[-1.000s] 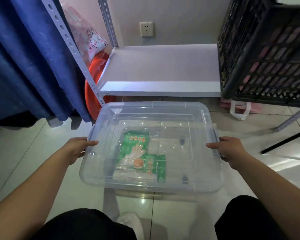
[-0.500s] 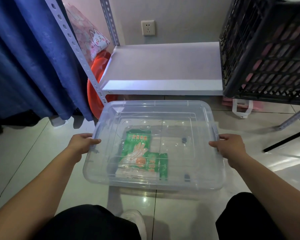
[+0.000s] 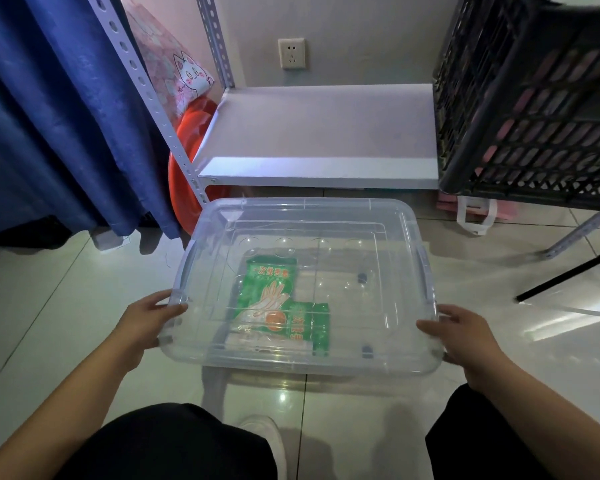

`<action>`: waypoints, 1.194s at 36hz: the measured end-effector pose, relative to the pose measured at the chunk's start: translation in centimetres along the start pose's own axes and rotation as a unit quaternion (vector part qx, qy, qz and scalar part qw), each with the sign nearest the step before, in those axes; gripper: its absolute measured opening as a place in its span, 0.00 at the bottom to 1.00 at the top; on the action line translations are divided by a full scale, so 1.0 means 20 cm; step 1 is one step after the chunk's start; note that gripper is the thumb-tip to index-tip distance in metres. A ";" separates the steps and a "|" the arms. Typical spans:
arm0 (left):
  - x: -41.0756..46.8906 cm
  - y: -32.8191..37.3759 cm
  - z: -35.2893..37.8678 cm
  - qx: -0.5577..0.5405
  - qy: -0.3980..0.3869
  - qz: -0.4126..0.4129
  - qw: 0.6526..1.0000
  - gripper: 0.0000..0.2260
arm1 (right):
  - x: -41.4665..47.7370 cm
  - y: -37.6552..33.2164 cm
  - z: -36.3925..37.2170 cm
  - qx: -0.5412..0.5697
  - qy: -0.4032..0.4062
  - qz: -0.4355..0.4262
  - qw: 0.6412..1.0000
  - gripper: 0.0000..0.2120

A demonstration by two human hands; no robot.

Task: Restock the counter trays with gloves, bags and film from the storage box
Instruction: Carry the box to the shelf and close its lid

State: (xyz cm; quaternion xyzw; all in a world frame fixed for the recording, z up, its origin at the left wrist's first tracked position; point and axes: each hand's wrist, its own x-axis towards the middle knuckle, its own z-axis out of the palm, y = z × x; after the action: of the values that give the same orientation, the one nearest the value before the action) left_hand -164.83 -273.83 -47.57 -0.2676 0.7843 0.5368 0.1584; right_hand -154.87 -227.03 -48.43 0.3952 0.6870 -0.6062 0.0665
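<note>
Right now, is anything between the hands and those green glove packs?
Yes: the clear lid covers the storage box, with the glove packs underneath. Left hand and right hand grip its sides.

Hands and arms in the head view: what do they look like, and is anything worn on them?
The left hand and right hand are bare: no gloves, rings, watch or bands visible. The left forearm and right forearm show no sleeves up to the frame edge. Below them are black trousers and one white shoe.
</note>
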 end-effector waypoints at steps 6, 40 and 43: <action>-0.12 -0.24 -0.08 -0.125 -0.095 -0.041 0.987 0.18 | -0.11 0.08 -0.02 0.045 -0.060 0.037 0.997 0.12; -0.51 0.52 -0.32 -0.326 -0.156 0.109 0.926 0.25 | -0.51 -0.74 -0.38 0.135 -0.282 -0.208 0.927 0.23; -0.52 0.63 -0.37 -0.324 -0.178 0.159 0.915 0.27 | -0.55 -0.84 -0.42 0.122 -0.306 -0.270 0.905 0.30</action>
State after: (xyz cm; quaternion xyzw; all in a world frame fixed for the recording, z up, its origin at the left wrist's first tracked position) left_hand -163.55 -274.60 -29.76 -0.0766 0.5582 0.8185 0.1122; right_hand -154.66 -223.81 -26.93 -0.0053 0.6338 -0.7713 0.0587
